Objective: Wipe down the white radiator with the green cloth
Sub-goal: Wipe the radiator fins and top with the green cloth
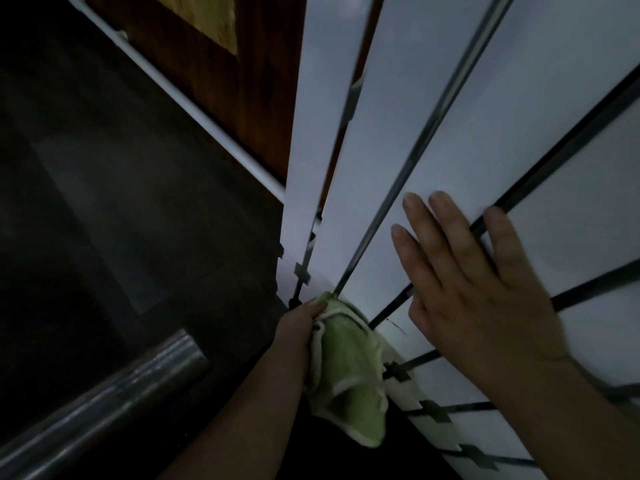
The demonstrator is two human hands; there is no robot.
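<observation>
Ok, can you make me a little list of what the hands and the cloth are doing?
left hand: grips the green cloth
green cloth: bunched up, pressed low against the radiator
right hand: flat on a white panel, fingers straight
nearby: metal pipe, dark floor

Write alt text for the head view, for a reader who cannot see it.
The left hand grips a green cloth against the low end of a white radiator, while the right hand rests flat on one of its panels. A dark floor and a metal pipe lie to the left.
</observation>
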